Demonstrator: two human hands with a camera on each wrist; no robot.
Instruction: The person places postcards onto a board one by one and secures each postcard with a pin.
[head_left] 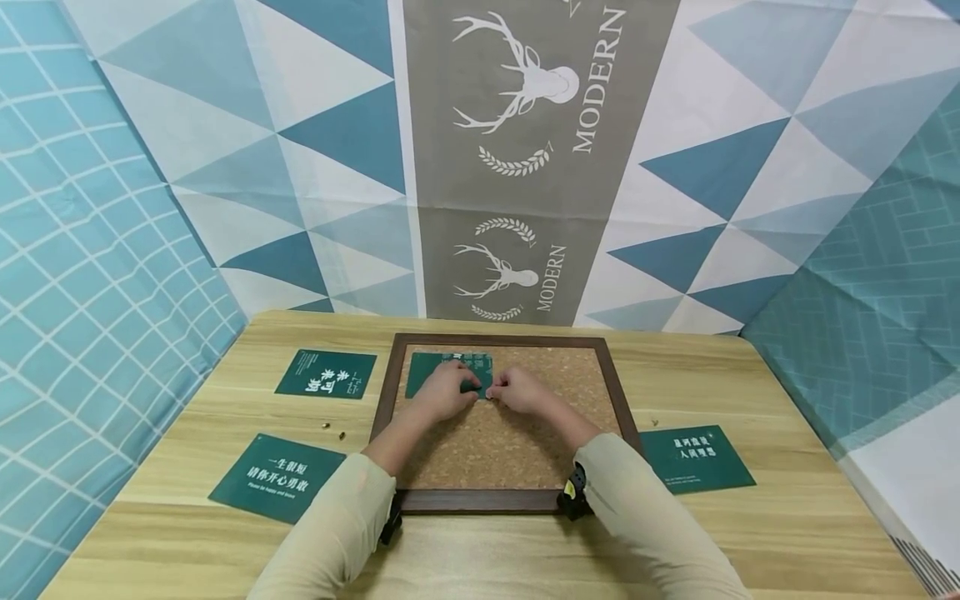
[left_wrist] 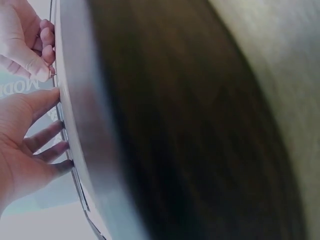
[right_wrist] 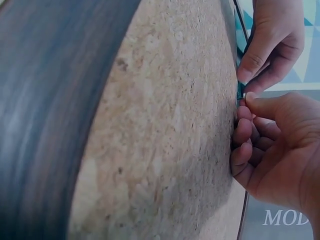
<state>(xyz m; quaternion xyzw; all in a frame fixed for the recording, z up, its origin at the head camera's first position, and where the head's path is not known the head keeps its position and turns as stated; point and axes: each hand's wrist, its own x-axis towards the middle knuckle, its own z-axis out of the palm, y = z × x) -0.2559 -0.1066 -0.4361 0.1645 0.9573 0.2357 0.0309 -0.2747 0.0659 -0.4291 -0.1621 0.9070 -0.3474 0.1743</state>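
Observation:
A green card (head_left: pixel 423 372) with white print lies on the cork board (head_left: pixel 480 450), near its upper left corner. My left hand (head_left: pixel 448 390) rests on this card, thumb and fingers spread; in the left wrist view those fingers (left_wrist: pixel 44 136) look straight against the surface. Beside it, at the card's lower right corner, my right hand (head_left: pixel 522 391) pinches a tiny thumbtack (right_wrist: pixel 244 96) between thumb and forefinger, mostly hidden by the fingertips. The right hand's other fingers curl in and touch the cork.
A dark wooden frame (head_left: pixel 480 501) edges the board. Green cards lie on the table at upper left (head_left: pixel 326 373), lower left (head_left: pixel 277 477) and right (head_left: pixel 699 458). Small brass tacks (head_left: pixel 326 426) sit left of the board, with another small tack (head_left: pixel 655 422) at right. A patterned wall covering rises behind.

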